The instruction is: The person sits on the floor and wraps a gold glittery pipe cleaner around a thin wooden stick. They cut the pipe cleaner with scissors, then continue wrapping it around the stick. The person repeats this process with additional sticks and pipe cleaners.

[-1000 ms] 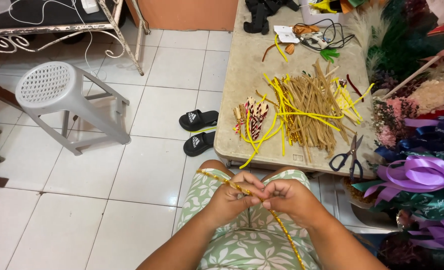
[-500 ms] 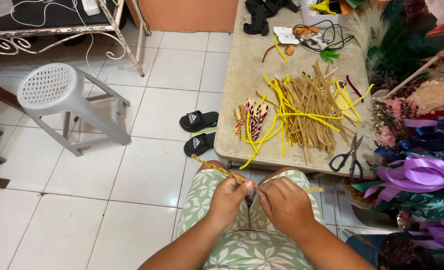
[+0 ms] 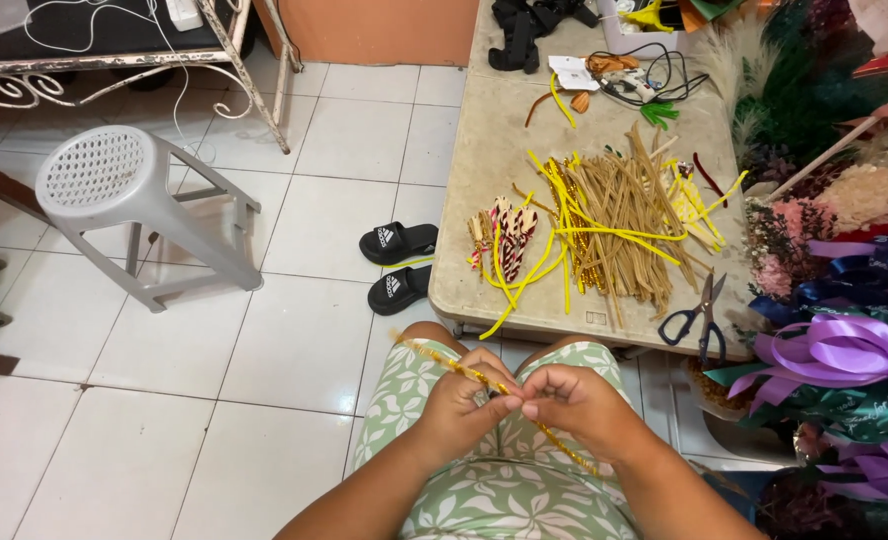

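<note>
My hands pinch a gold stem over my lap.

Left hand [image 3: 461, 398] and right hand [image 3: 576, 400] both grip the stem [image 3: 454, 367]; table [image 3: 494, 160] ahead.

Open tiled floor [image 3: 294, 330] fills the lower left and centre of the frame, free for passing. At left stands a grey plastic stool [image 3: 124, 200]; two black sandals [image 3: 399, 265] lie beside the surface [image 3: 494, 160]. The surface's centre is crowded with a pile of tan and yellow stems [image 3: 614, 225], scissors [image 3: 699, 315] at its lower right corner. Purple ribbons and flowers [image 3: 844, 350] wall off the right edge.
</note>
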